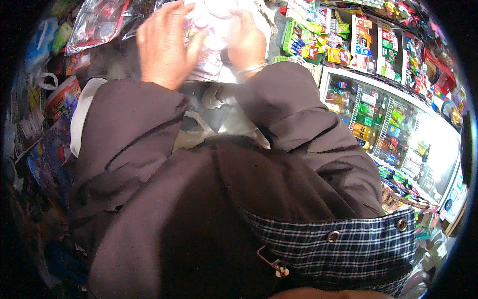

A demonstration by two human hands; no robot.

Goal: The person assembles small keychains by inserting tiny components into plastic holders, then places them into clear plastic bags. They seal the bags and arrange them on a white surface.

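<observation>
At the top of the view, my left hand (166, 46) rests at the left side of a brightly lit white surface (230, 74). Its fingers point away from me, with the thumb apart from them, and nothing shows in its grasp. Across from it, my right hand (247, 44) is bent inward at the surface's right side; glare washes out its fingertips, so any hold is hidden. Between the hands lie small pink and purple pieces (201, 23), too overexposed to name. A flat, pale, round-cornered item (209, 70) sits nearest me, and a round rim (220, 7) shows at the far edge.
Clear plastic packaging (99, 25) lies left of my left hand. On the right stand a green basket (289, 37) of small packets, racks of colourful snack packets (363, 42), and a glass-fronted drinks cooler (393, 127). Printed colourful packages (63, 97) crowd the left side.
</observation>
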